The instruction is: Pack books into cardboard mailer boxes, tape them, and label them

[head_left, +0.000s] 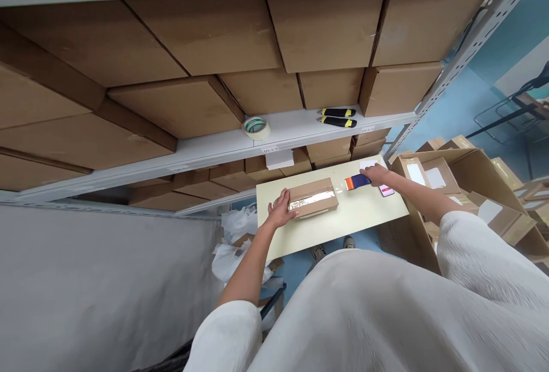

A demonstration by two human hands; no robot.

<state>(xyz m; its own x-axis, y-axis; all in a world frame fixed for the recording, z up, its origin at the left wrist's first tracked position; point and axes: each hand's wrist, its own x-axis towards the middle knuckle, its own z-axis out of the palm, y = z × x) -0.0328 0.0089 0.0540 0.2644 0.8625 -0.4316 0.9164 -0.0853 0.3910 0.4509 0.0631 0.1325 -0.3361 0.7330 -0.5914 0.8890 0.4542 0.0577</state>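
Observation:
A long cardboard box lies on the cream tabletop, with a shiny strip of clear tape along its top. My left hand grips the box's left end, fingers over the far edge and thumb on the near side. At the right, my right hand is closed on a blue and orange tape dispenser. Clear tape stretches between the box's right end and the dispenser. A phone with a lit screen lies just below my right hand, and a white paper lies behind it.
Shelves ahead hold rows of cardboard boxes. On the shelf edge sit a tape roll and two black-and-yellow utility knives. A large carton of labelled boxes stands right of the table; white plastic bags lie left.

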